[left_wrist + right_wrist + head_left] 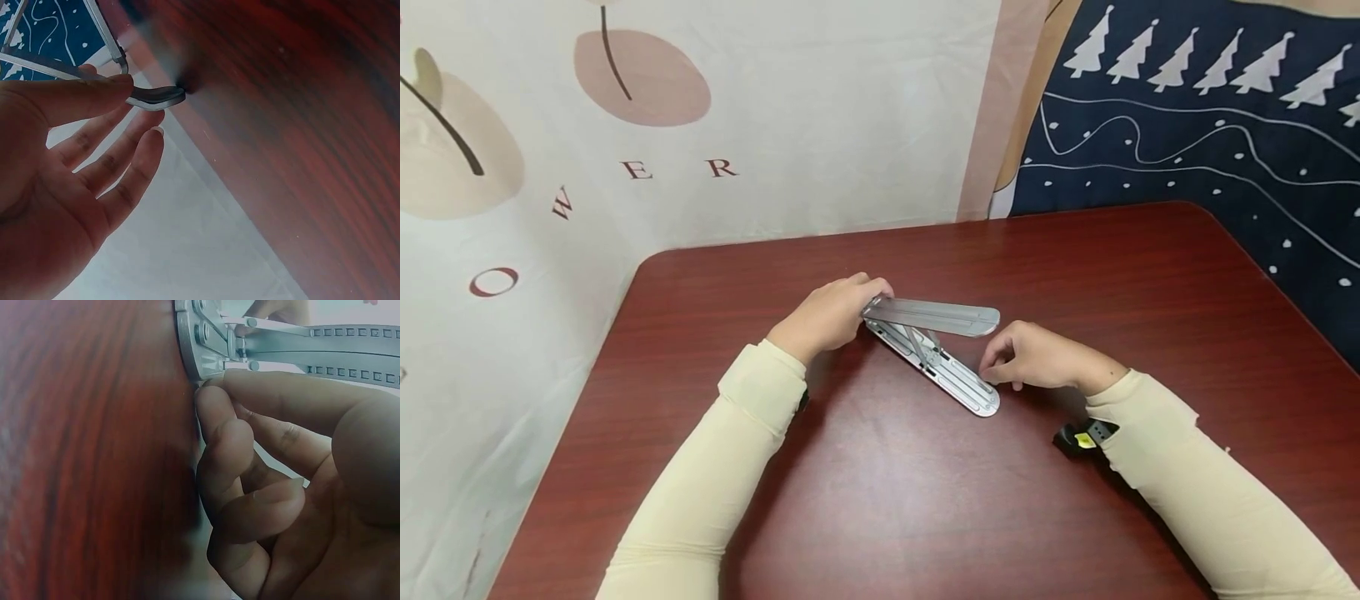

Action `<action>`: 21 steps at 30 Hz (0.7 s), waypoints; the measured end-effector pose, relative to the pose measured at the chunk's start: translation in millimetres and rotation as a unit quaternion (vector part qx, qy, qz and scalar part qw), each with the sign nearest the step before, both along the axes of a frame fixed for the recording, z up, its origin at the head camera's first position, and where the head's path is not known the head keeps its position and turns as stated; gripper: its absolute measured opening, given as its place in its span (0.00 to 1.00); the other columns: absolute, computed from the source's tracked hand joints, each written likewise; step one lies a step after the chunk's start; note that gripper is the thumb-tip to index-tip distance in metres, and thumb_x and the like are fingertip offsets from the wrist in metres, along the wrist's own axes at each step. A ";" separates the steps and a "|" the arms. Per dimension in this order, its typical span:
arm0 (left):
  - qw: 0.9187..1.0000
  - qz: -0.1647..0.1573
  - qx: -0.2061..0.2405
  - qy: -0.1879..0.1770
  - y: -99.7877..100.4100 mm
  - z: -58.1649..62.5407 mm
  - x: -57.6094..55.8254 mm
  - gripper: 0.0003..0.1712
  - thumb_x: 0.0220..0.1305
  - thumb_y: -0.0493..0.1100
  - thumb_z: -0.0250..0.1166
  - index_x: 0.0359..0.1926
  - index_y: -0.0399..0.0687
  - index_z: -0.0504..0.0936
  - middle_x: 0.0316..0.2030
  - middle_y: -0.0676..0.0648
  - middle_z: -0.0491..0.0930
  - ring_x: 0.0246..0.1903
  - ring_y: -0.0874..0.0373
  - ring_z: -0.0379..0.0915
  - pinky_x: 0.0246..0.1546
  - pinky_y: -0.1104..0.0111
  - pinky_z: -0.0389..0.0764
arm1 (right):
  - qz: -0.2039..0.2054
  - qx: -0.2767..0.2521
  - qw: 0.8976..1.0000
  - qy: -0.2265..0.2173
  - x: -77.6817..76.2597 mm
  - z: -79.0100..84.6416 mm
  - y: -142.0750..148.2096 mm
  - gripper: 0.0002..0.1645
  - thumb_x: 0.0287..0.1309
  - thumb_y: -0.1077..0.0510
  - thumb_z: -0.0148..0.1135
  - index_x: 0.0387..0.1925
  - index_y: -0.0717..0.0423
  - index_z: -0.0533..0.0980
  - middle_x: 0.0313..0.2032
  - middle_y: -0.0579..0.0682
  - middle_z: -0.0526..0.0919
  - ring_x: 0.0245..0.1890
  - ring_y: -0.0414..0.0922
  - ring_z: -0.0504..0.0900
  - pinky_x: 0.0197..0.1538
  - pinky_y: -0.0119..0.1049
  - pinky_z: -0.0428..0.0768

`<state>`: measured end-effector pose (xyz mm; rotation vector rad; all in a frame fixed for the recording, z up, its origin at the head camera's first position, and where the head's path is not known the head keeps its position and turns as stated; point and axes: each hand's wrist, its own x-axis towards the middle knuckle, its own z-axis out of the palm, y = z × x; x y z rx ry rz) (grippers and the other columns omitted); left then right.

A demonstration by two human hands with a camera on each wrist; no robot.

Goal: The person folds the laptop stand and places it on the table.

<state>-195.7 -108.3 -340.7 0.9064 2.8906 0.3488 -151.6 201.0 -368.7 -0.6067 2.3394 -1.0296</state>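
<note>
A silver folding laptop stand (934, 317) stands partly unfolded on the table, its upper plate raised above the long slotted base (966, 387). Thin metal struts link the two near the middle. My left hand (833, 317) grips the hinged end; in the left wrist view its thumb presses on the metal edge near a dark curved lip (159, 95), the fingers lying beneath. At the base's right edge, my right hand (1037, 357) has its thumb and index finger pinched together on the rim. The right wrist view shows its other fingers curled, with slotted rails (353, 353) of the stand beyond.
The reddish-brown wooden table (917, 500) has rounded far corners. Behind it hang a pale cloth (820, 108) with printed letters and a dark blue cloth (1187, 150) with white trees. A black device (1077, 440) sits under the right wrist.
</note>
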 end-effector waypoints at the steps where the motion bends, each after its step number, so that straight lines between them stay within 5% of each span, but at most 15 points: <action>1: 1.000 -0.001 0.000 0.001 0.1 -0.5 -0.3 0.30 0.60 0.23 0.57 0.57 0.57 0.76 0.46 0.49 0.78 0.46 0.49 0.79 0.49 0.58 0.79 | 0.002 0.001 1.000 0.000 0.4 0.1 -0.5 0.04 0.58 0.63 0.67 0.30 0.54 0.86 0.23 0.48 0.82 0.15 0.41 0.75 0.23 0.30 0.73; 21: 1.000 -0.021 -0.004 0.019 9.5 -3.5 -4.5 0.31 0.58 0.21 0.60 0.56 0.56 0.76 0.46 0.49 0.78 0.47 0.49 0.79 0.43 0.58 0.80 | 0.032 -0.015 0.999 0.000 6.4 0.9 -5.6 0.05 0.57 0.64 0.67 0.32 0.55 0.87 0.22 0.48 0.83 0.15 0.41 0.74 0.21 0.29 0.71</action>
